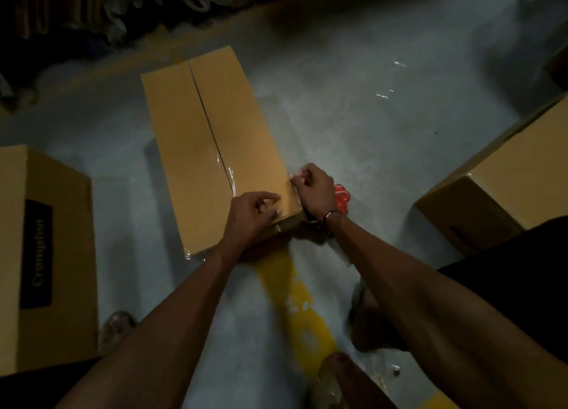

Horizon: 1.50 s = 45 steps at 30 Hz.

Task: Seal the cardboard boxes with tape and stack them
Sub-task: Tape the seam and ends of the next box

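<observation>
You're mid-taping: left hand (256, 213) presses the box (215, 150) at centre, right hand (313, 187) at three o'clock pinches tape (227, 172); next, draw it along the seam.

Viewpoint: one head-worn camera, above the floor (353, 125).
Facing: forward and steeply down, along both forearms.
Nearness: close; the long box (196, 138) fills mid-frame, the hands just below it.
Edges: wide-angle, with bent box edges at left and right.
Shared view: none; single camera.
</observation>
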Tool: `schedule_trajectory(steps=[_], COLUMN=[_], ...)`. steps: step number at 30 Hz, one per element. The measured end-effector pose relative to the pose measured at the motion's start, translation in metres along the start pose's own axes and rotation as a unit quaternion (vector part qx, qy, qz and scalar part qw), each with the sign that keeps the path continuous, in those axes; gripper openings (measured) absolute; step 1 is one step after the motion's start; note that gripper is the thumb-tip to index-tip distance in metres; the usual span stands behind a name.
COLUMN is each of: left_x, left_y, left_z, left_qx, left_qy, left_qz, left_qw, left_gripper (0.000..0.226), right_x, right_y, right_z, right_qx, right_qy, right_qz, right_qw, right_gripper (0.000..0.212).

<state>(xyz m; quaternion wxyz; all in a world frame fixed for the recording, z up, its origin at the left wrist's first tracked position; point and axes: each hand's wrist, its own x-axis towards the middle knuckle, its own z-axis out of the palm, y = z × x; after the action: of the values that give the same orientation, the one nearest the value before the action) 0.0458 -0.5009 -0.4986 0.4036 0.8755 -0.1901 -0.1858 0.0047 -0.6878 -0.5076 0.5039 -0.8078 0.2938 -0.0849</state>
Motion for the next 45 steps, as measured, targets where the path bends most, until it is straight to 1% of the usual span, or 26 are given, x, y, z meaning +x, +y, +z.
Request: schedule_trajectory(steps=[2,4,6,9,11,13,14,16,18,19,21,23,25,26,27,29,31,32,33,35,36,38,40,42,45], left_x=[-0.013,-0.026,-0.037,-0.048,-0.051,-0.052,-0.052,-0.052,-0.051,-0.051,-0.052,-0.057,-0.064,-0.065,-0.066,-0.068,-0.064,-0.06,-0.058,-0.055,-0.056,-0.064,-0.08,-0.095,-0.106], left_y=[-0.009,-0.022,-0.035,-0.048,-0.052,-0.055,-0.057,-0.059,-0.064,-0.068,-0.075,-0.076,-0.071,-0.067,-0.061,-0.051,-0.044,-0.043,-0.044,-0.047,-0.051,-0.061,-0.073,-0.086,-0.092], left_z=[-0.007,-0.013,-0.02,-0.027,-0.027,-0.024,-0.023,-0.022,-0.025,-0.026,-0.029,-0.035,-0.042,-0.044,-0.045,-0.046,-0.045,-0.045,-0.048,-0.057,-0.064,-0.079,-0.094,-0.105,-0.108], left_qx=[0.037,0.1,0.133,0.164,0.223,0.281,0.297,0.319,0.346,0.353,0.371,0.379,0.366,0.353,0.337,0.312,0.315,0.323,0.338,0.364,0.371,0.376,0.356,0.329,0.28], left_qy=[0.044,0.057,0.064,0.07,0.053,0.038,0.036,0.035,0.037,0.027,0.002,-0.036,-0.073,-0.09,-0.098,-0.073,-0.053,-0.052,-0.056,-0.069,-0.075,-0.072,-0.049,-0.032,-0.024], left_qz=[0.026,0.038,0.043,0.052,0.073,0.09,0.1,0.13,0.18,0.203,0.228,0.222,0.192,0.169,0.148,0.123,0.108,0.106,0.11,0.117,0.112,0.091,0.062,0.038,0.005], left_qw=[0.998,0.993,0.988,0.983,0.971,0.955,0.949,0.938,0.92,0.913,0.9,0.898,0.908,0.916,0.925,0.939,0.941,0.939,0.933,0.922,0.919,0.919,0.931,0.943,0.96], left_gripper=[0.029,0.032,0.032,0.036,0.037,0.04,0.043,0.047,0.043,0.046,0.064,0.08,0.095,0.099,0.097,0.077,0.057,0.053,0.052,0.057,0.061,0.067,0.071,0.072,0.071], right_x=[0.001,-0.003,-0.008,-0.014,-0.016,-0.016,-0.015,-0.016,-0.014,-0.014,-0.013,-0.012,-0.013,-0.013,-0.014,-0.019,-0.022,-0.022,-0.023,-0.021,-0.018,-0.011,-0.009,-0.011,-0.016], right_y=[-0.017,-0.029,-0.029,-0.017,-0.015,-0.017,-0.017,-0.023,-0.024,-0.024,-0.022,-0.024,-0.034,-0.04,-0.047,-0.056,-0.058,-0.059,-0.059,-0.059,-0.057,-0.051,-0.046,-0.044,-0.045], right_z=[0.01,0.018,0.022,0.02,0.019,0.018,0.02,0.022,0.022,0.02,0.017,0.012,0.014,0.016,0.018,0.025,0.032,0.032,0.032,0.02,0.011,-0.006,-0.012,-0.01,-0.006], right_qx=[-0.035,-0.066,-0.111,-0.174,-0.202,-0.23,-0.253,-0.314,-0.363,-0.383,-0.42,-0.443,-0.452,-0.449,-0.447,-0.462,-0.466,-0.466,-0.472,-0.501,-0.514,-0.537,-0.556,-0.545,-0.495], right_qy=[-0.113,-0.233,-0.299,-0.309,-0.301,-0.311,-0.325,-0.357,-0.378,-0.385,-0.388,-0.397,-0.415,-0.424,-0.429,-0.417,-0.395,-0.389,-0.386,-0.382,-0.37,-0.323,-0.29,-0.295,-0.319], right_qz=[-0.078,-0.13,-0.163,-0.193,-0.233,-0.282,-0.304,-0.343,-0.38,-0.401,-0.444,-0.446,-0.432,-0.42,-0.405,-0.371,-0.359,-0.356,-0.359,-0.362,-0.359,-0.35,-0.331,-0.31,-0.287], right_qw=[0.99,0.962,0.934,0.915,0.902,0.878,0.859,0.81,0.762,0.738,0.69,0.669,0.661,0.665,0.673,0.689,0.706,0.711,0.706,0.687,0.686,0.697,0.705,0.721,0.755], right_gripper=[0.019,0.019,0.017,0.017,0.021,0.022,0.02,0.019,0.026,0.03,0.033,0.033,0.034,0.036,0.039,0.038,0.031,0.03,0.033,0.041,0.042,0.048,0.058,0.059,0.046])
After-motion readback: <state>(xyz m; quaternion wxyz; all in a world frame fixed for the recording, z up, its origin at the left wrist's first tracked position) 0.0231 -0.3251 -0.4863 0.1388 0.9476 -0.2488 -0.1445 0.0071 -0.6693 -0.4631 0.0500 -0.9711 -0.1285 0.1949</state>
